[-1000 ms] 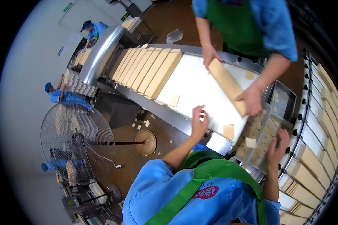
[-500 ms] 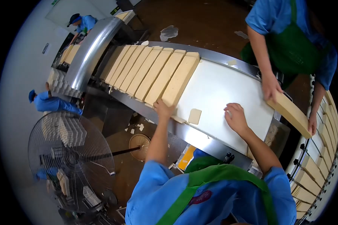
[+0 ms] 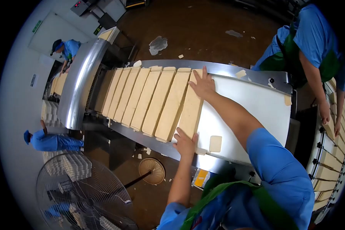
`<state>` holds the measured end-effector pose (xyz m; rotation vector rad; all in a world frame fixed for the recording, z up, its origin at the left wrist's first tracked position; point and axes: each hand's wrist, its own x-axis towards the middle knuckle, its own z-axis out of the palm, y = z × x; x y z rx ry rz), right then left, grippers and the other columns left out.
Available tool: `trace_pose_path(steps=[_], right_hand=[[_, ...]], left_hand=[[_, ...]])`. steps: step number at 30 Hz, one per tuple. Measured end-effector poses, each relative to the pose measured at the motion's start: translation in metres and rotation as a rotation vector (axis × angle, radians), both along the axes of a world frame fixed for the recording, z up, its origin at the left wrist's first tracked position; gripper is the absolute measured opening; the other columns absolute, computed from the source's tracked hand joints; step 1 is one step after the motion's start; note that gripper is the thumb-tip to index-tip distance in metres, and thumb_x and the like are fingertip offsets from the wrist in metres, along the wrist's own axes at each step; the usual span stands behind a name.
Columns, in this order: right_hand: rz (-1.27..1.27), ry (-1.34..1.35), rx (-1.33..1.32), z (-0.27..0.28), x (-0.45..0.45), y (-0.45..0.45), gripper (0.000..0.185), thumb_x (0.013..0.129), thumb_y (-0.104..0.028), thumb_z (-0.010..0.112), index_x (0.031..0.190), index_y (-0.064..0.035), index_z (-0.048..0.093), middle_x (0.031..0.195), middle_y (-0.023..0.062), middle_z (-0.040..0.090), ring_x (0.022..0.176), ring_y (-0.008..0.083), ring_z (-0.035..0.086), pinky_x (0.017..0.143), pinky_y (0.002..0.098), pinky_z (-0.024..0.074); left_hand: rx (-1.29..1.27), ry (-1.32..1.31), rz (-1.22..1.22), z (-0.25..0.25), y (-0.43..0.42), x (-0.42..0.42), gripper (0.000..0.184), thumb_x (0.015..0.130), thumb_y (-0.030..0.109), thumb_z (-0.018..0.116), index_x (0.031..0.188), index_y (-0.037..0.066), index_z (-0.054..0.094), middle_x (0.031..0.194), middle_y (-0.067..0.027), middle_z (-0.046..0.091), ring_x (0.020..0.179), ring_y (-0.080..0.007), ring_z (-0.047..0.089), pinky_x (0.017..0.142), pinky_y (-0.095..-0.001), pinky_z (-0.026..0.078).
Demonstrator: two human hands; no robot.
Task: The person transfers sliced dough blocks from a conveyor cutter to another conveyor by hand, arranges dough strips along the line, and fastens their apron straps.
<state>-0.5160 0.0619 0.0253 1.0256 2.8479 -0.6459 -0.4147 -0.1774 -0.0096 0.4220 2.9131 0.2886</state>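
Note:
Several long pale slabs [image 3: 151, 101] lie side by side across the white conveyor belt [image 3: 245, 111]. My left hand [image 3: 185, 143] is at the near end of the rightmost slab [image 3: 191, 107], its fingers spread against that end. At the slab's far end lies my right hand [image 3: 203, 84], fingers spread over the top and edge. Between my two hands the slab rests on the belt, slightly apart from its neighbour at the near end. A small flat square piece [image 3: 215, 143] lies on the belt to the right of my left hand.
A co-worker [image 3: 314, 50] at the right bends over a rack of slabs [image 3: 329, 165]. A curved metal machine cover [image 3: 86, 84] spans the belt's left end. A large fan [image 3: 84, 195] stands at the lower left. Two more people work at the far left.
My right hand has moved from above the belt to the slab's far end. My left hand stays at the near end. The co-worker has carried a slab to the rack on the right.

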Motion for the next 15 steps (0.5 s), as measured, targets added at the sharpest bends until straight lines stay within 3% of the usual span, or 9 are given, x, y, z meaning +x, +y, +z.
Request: trace_pose_path(steps=[3,8,11,13,14,15], right_hand=[[-0.053,-0.115,-0.106,0.006,-0.016,-0.003,0.076,0.087,-0.059,0.047,0.148,-0.0216,0.021,0.154,0.0212,0.006,0.134,0.0390,0.029,0.105,0.0430,0.0330],[-0.122,-0.117,-0.057,0.012,0.015,0.008,0.078,0.080,-0.053,0.058,0.144,-0.0182,0.028,0.144,0.0195,0.023,0.125,0.0398,0.038,0.100,0.0428,0.0391],[-0.338,-0.125,-0.161,0.030,0.073,0.035,0.085,0.073,-0.047,0.065,0.142,-0.0135,0.028,0.136,0.0171,0.028,0.123,0.0399,0.040,0.098,0.0423,0.0405],[-0.540,-0.194,-0.220,0.041,0.128,0.061,0.091,0.068,-0.043,0.069,0.141,-0.0099,0.026,0.135,0.0172,0.029,0.122,0.0409,0.040,0.097,0.0417,0.0412],[-0.595,-0.214,-0.205,0.042,0.159,0.076,0.096,0.067,-0.045,0.070,0.143,-0.0086,0.024,0.137,0.0181,0.028,0.123,0.0405,0.039,0.100,0.0413,0.0398],[-0.683,-0.214,-0.188,0.049,0.194,0.095,0.096,0.067,-0.045,0.070,0.143,-0.0086,0.024,0.137,0.0181,0.028,0.123,0.0405,0.039,0.100,0.0413,0.0398]], left_hand=[[-0.012,0.016,-0.027,-0.002,0.000,0.001,0.095,0.076,0.055,0.065,0.139,-0.002,0.023,0.113,-0.0216,0.048,0.099,-0.0342,0.054,0.084,-0.0518,0.036],[0.022,-0.087,-0.043,0.002,-0.001,0.004,0.093,0.076,0.053,0.067,0.138,-0.001,0.023,0.112,-0.0217,0.047,0.097,-0.0345,0.054,0.083,-0.0504,0.039],[0.096,-0.159,-0.153,0.017,0.010,0.016,0.089,0.074,0.042,0.073,0.135,0.001,0.024,0.114,-0.0244,0.042,0.095,-0.0389,0.055,0.082,-0.0497,0.043],[0.307,-0.472,-0.222,0.031,0.028,0.036,0.092,0.069,0.029,0.078,0.136,0.001,0.022,0.118,-0.0259,0.037,0.104,-0.0437,0.050,0.087,-0.0496,0.045],[0.349,-0.462,-0.320,0.025,0.037,0.048,0.093,0.068,0.024,0.079,0.136,0.001,0.021,0.120,-0.0279,0.035,0.105,-0.0442,0.049,0.089,-0.0463,0.048],[0.409,-0.423,-0.411,0.027,0.049,0.062,0.085,0.070,0.029,0.078,0.132,0.006,0.026,0.119,-0.0273,0.037,0.101,-0.0454,0.053,0.089,-0.0495,0.047]])
